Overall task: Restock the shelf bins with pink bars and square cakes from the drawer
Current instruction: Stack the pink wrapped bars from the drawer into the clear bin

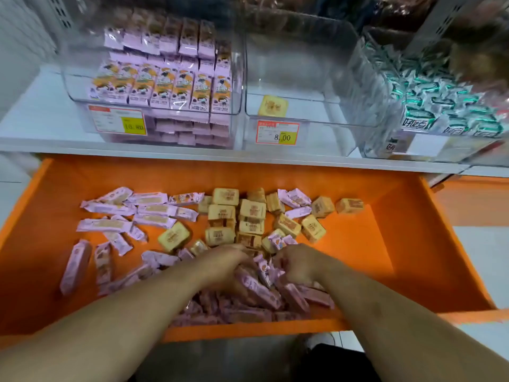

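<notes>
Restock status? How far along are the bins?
Done: left bin mostly full of pink bars. In hand: both hands, left hand and right hand, gathering pink bars in the drawer. Left: middle bin holds one square cake; many cakes remain in the drawer.

"8.00" on middle bin's price tag (277, 132)

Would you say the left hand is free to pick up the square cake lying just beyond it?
Probably not yet: the left hand grips pink bars, though nothing covers that square cake.
</notes>
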Tool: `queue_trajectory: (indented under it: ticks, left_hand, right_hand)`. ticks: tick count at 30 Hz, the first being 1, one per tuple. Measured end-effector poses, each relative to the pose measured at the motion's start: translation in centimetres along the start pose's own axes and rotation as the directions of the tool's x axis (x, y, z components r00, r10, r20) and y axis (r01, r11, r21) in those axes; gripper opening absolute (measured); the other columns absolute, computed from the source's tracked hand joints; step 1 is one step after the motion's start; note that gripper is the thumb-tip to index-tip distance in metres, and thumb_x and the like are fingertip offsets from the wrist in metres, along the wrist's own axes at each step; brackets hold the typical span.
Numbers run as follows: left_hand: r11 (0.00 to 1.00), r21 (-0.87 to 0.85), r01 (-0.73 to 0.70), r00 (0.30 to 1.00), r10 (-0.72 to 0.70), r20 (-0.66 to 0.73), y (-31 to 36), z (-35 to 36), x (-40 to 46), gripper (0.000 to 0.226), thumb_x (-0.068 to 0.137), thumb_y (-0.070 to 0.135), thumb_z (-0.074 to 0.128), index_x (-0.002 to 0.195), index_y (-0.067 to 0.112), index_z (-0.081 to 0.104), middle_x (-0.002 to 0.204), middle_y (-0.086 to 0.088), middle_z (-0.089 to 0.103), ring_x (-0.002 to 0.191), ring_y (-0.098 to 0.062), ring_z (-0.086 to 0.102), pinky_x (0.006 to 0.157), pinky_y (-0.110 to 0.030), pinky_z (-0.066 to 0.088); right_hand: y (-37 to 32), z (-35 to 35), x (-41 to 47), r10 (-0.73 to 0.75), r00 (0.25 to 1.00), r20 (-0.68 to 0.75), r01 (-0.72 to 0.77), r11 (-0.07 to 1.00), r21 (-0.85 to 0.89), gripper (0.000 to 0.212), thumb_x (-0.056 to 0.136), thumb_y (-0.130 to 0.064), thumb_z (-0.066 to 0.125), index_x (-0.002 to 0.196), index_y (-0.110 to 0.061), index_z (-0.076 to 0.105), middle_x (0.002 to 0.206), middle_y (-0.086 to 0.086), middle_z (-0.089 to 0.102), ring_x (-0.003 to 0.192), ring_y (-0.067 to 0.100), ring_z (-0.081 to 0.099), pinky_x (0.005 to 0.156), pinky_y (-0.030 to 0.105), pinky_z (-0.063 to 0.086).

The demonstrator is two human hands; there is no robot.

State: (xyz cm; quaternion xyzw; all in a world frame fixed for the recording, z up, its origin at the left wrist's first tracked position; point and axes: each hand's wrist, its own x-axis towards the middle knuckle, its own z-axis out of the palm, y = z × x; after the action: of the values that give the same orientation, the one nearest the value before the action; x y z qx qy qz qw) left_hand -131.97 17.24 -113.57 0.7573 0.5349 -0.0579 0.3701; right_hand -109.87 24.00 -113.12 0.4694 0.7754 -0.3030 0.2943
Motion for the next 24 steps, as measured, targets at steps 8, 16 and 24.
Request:
queue_trajectory:
  ticks: [8,16,24]
  left_hand:
    - [0.996,-0.046,0.073,0.997,-0.073,0.019,0.1,0.0,0.8,0.049,0.081,0.036,0.085,0.127,0.035,0.069,0.120,0.011,0.066,0.105,-0.014,0.062,0.089,-0.037,0.056]
    - [0.883,-0.458,0.099,0.968,-0.193,-0.163,3.1,-8.0,-5.1,0.035,0.083,0.046,0.083,0.107,0.033,0.062,0.109,0.010,0.064,0.088,-0.007,0.061,0.066,-0.025,0.048]
    - [0.747,-0.651,-0.131,0.881,-0.214,-0.423,7.9,-16.8,-14.4,0.040,0.075,0.053,0.084,0.095,0.027,0.062,0.075,0.014,0.073,0.064,-0.012,0.059,0.064,-0.032,0.051]
  right_hand:
    - [-0.1,-0.4,0.8,0.055,0.998,-0.020,-0.055,0.998,0.031,0.039,0.089,-0.021,0.073,0.122,-0.001,0.068,0.082,0.011,0.061,0.071,0.030,0.057,0.062,0.040,0.049]
    - [-3.5,-9.5,-7.0,-0.004,0.962,-0.273,0.105,0.928,0.357,0.021,0.091,-0.020,0.075,0.107,-0.009,0.067,0.086,0.010,0.065,0.068,0.023,0.065,0.053,0.030,0.052]
    - [-8.5,-15.2,-17.8,-0.147,0.827,-0.542,0.513,0.590,0.623,0.029,0.095,0.001,0.069,0.122,-0.009,0.062,0.074,0.007,0.044,0.057,0.011,0.058,0.056,0.029,0.055]
